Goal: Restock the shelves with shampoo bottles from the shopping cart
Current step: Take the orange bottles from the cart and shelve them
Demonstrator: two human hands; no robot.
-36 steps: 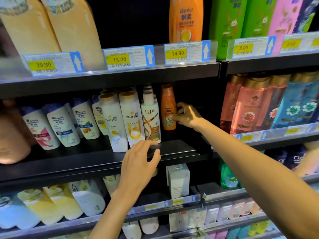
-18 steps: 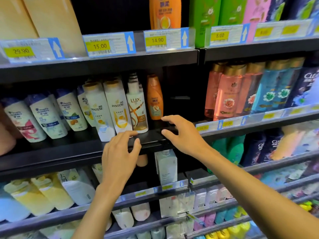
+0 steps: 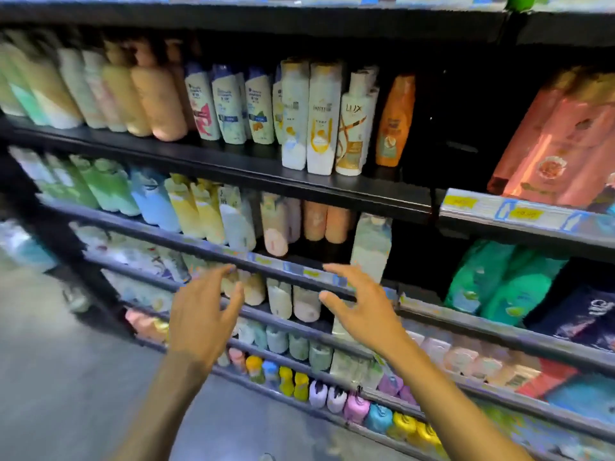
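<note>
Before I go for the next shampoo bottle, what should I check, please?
1. Left hand free: ok, fingers spread, holds nothing.
2. Right hand free: ok, holds nothing.
3. Orange bottle standing on the shelf: ok.
4. Room to the right of the orange bottle: ok, dark and unfilled.
5. Cart position: cannot tell, out of view.

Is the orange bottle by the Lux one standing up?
Standing up: the orange bottle sits on its base, cap on top.
</note>
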